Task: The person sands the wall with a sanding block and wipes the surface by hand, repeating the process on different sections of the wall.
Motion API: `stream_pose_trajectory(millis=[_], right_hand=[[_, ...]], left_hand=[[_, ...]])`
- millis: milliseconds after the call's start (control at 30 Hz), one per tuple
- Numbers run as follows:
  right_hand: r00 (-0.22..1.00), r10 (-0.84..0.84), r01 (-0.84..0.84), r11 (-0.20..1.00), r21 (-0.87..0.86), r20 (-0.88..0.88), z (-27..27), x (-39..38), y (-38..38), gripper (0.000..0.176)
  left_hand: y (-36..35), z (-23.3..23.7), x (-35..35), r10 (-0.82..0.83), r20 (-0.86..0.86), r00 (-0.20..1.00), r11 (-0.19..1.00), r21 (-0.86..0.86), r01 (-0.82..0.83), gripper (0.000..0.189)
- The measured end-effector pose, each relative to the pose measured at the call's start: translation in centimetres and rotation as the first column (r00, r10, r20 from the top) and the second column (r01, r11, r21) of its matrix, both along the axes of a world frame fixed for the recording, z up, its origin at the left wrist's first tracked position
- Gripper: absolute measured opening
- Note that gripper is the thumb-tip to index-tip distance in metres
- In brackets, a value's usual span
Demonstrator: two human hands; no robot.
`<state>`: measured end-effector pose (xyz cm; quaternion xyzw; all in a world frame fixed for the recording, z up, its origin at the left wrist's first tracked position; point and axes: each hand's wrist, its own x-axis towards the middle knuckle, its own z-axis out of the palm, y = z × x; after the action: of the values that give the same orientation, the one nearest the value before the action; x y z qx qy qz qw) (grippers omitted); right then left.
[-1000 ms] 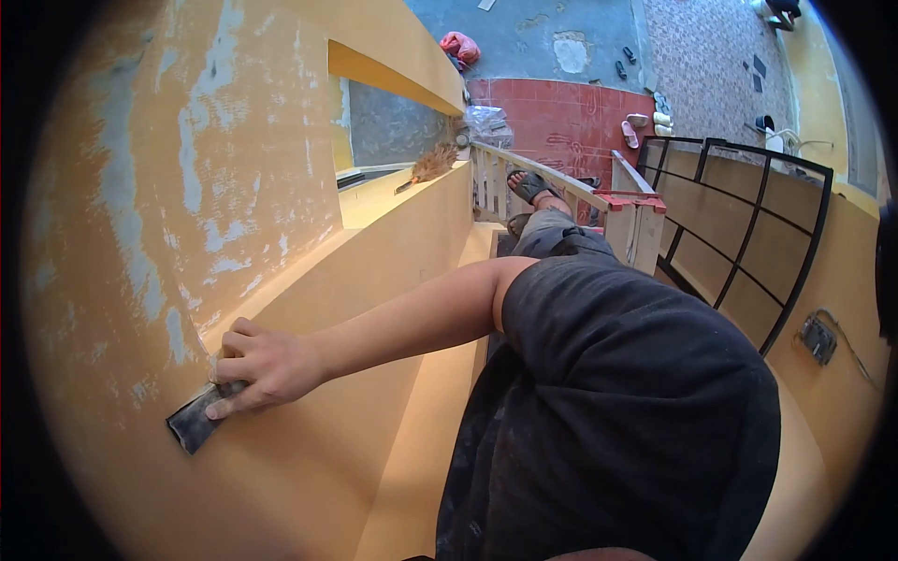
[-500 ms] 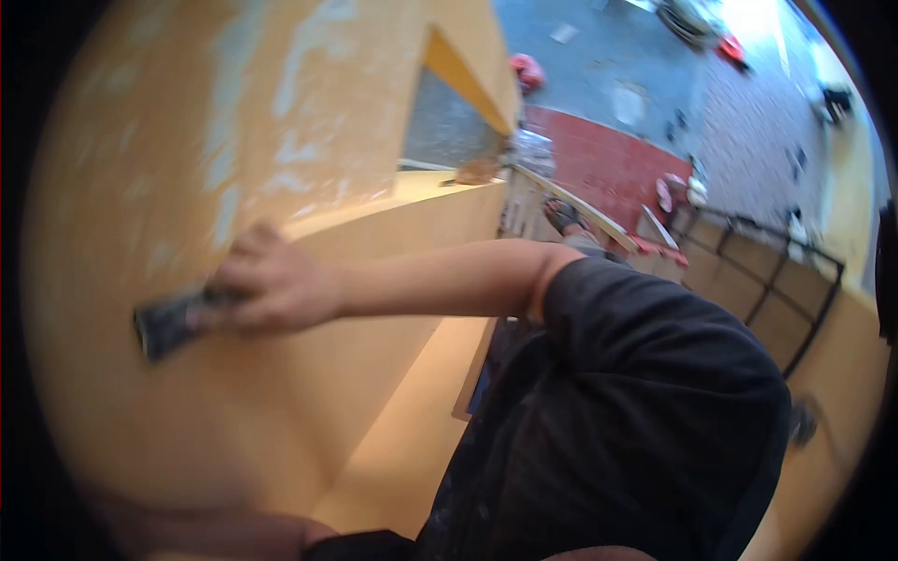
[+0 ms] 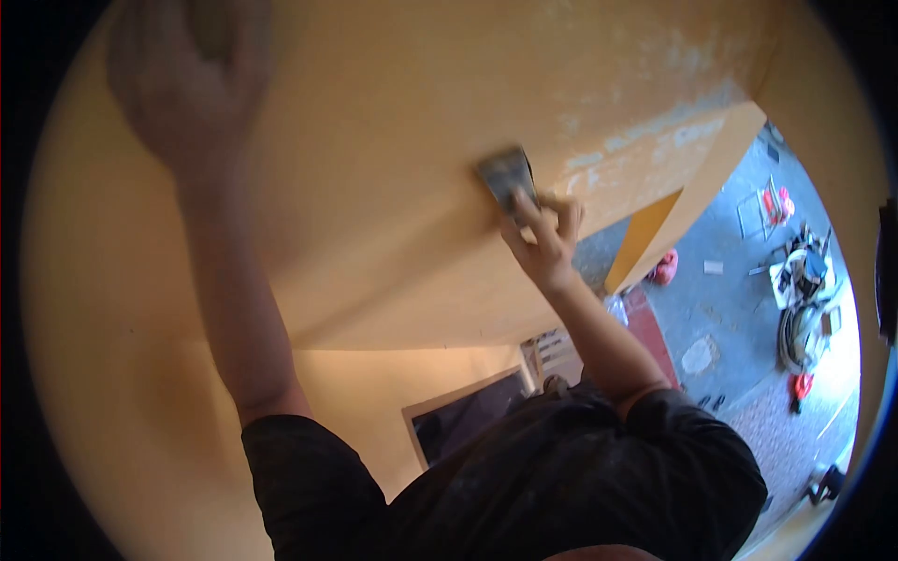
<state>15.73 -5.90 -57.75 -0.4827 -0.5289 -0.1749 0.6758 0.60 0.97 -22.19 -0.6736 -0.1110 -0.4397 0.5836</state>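
Bright light falls on a blue-grey floor (image 3: 720, 304) beside red tiles (image 3: 647, 327), beyond yellow walls (image 3: 374, 140).

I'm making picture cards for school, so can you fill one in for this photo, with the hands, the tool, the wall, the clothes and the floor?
Right hand: holds the tool
Tool: dark and flat, seemingly against the wall
Left hand: raised, near the wall, blurred; can't tell if it holds anything
Wall: yellow-orange, with pale patches beyond the tool
Shirt: dark, short sleeves
Floor: blue-grey, with a red part
On the floor: a pinkish-red bundle
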Motion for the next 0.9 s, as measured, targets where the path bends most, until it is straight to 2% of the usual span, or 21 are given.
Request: stream_pose_trajectory(millis=[67, 100, 167, 233, 267, 333, 433, 533, 567, 600, 667, 733, 800, 867, 900], right_hand=[[0.999, 0.016, -0.013, 0.997, -0.079, 0.042, -3.9, -0.9, -0.1, 0.052], [1.0, 0.026, -0.025, 0.999, -0.037, 0.014, -2.9, -0.9, 0.0, 0.052], [0.999, 0.053, -0.054, 0.998, 0.042, 0.008, -0.6, -0.5, 1.3, 0.051], [0.998, 0.066, -0.067, 0.994, 0.087, 0.014, 1.0, -0.1, 1.9, 0.049], [0.997, 0.073, -0.076, 0.991, 0.115, 0.029, -0.2, 0.0, 1.7, 0.049], [0.997, 0.074, -0.074, 0.997, -0.016, 0.027, -4.0, 0.0, 1.2, 0.048], [0.993, 0.008, 0.002, 0.997, -0.077, 0.119, -4.4, 0.6, 0.0, 0.049], [0.991, -0.045, 0.034, 0.996, 0.085, 0.126, 2.2, 1.0, 1.3, 0.049], [0.999, -0.024, 0.019, 0.987, 0.159, 0.03, 4.0, 1.1, 1.9, 0.046], [1.0, -0.023, 0.018, 0.972, 0.234, 0.021, 6.0, 1.8, 2.0, 0.047], [1.0, -0.015, 0.013, 0.967, 0.254, 0.007, 7.9, 3.0, 1.2, 0.047], [1.0, -0.013, 0.006, 0.95, 0.314, 0.02, 8.4, 4.4, 0.1, 0.049], [1.0, -0.002, 0.002, 0.972, 0.236, 0.003, 6.1, 5.0, -1.4, 0.046], [0.991, 0.005, 0.006, 0.997, 0.083, -0.132, 2.4, 4.7, -2.7, 0.046], [0.992, 0.007, 0.003, 0.997, 0.077, -0.129, 1.0, 4.3, -3.4, 0.046]], left_hand=[[0.4, -0.7, 0.0, -0.121, 0.049, 0.991, 0.993, 0.009, 0.121, 0.023], [0.1, -0.4, 0.4, -0.118, 0.08, 0.99, 0.991, 0.065, 0.113, 0.023], [-0.5, -0.2, 0.6, 0.026, 0.039, 0.999, 0.999, -0.046, -0.024, 0.029], [-0.5, -0.6, 0.9, 0.037, 0.052, 0.998, 0.999, -0.038, -0.035, 0.03], [-0.5, -1.1, 0.8, 0.034, 0.041, 0.999, 0.997, -0.066, -0.031, 0.031], [-0.5, -2.1, 0.6, 0.045, 0.06, 0.997, 0.997, -0.064, -0.041, 0.031], [-0.5, -1.7, 1.1, 0.045, 0.086, 0.995, 0.996, -0.085, -0.038, 0.031], [-0.2, -1.5, 0.8, 0.023, 0.076, 0.997, 0.995, -0.094, -0.016, 0.031], [-0.1, -1.4, 0.6, 0.002, 0.067, 0.998, 0.998, -0.07, 0.003, 0.031], [-0.3, -1.4, 0.4, 0.001, 0.062, 0.998, 0.996, -0.088, 0.004, 0.031], [-0.6, -1.4, 0.2, 0.046, 0.049, 0.998, 0.999, -0.029, -0.045, 0.029], [-0.4, -1.5, 0.1, 0.05, 0.058, 0.997, 0.998, -0.049, -0.048, 0.03], [0.1, -1.5, 0.0, 0.058, 0.075, 0.995, 0.997, -0.061, -0.054, 0.031], [0.6, -1.4, 0.0, 0.027, 0.07, 0.997, 1.0, -0.002, -0.027, 0.03], [0.0, -1.4, 0.1, 0.031, 0.073, 0.997, 1.0, -0.007, -0.03, 0.03]])
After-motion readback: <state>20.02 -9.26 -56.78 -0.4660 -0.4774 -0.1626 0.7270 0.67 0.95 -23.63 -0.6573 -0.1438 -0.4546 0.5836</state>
